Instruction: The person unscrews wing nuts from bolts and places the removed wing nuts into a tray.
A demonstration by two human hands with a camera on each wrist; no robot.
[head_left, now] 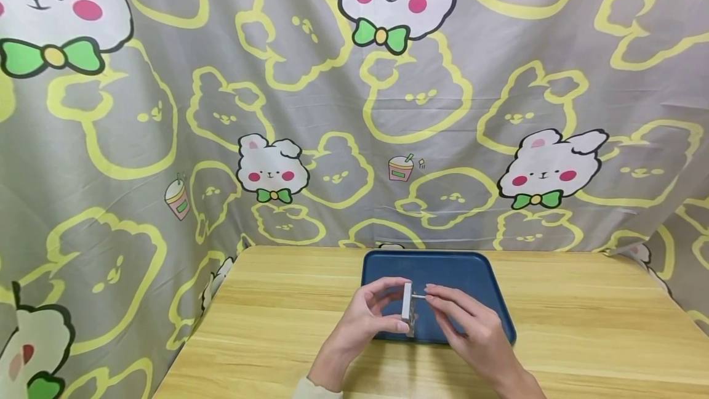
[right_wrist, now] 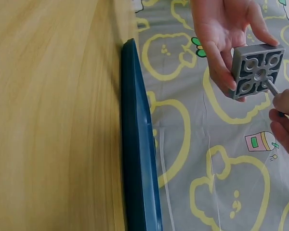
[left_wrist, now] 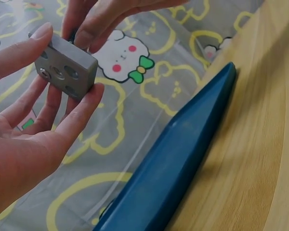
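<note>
My left hand (head_left: pixel 365 316) grips a square grey metal block (head_left: pixel 407 305) by its edges, thumb on one side and fingers on the other, above the tray. Round holes sit at the block's corners and centre, and the right wrist view shows its ribbed, recessed face (right_wrist: pixel 256 72). From the right, my right hand (head_left: pixel 471 320) pinches a thin threaded screw (right_wrist: pixel 272 87) between thumb and fingers. The screw's end is in one corner hole, its tip (left_wrist: pixel 45 73) showing there on the block's other face. Fingers mostly hide the screw's dark head.
Below both hands, a dark blue tray (head_left: pixel 443 263) with a raised rim lies on the wood-grain table (head_left: pixel 277 300). Behind and at the sides hangs a grey curtain (head_left: pixel 332 109) printed with cartoon animals.
</note>
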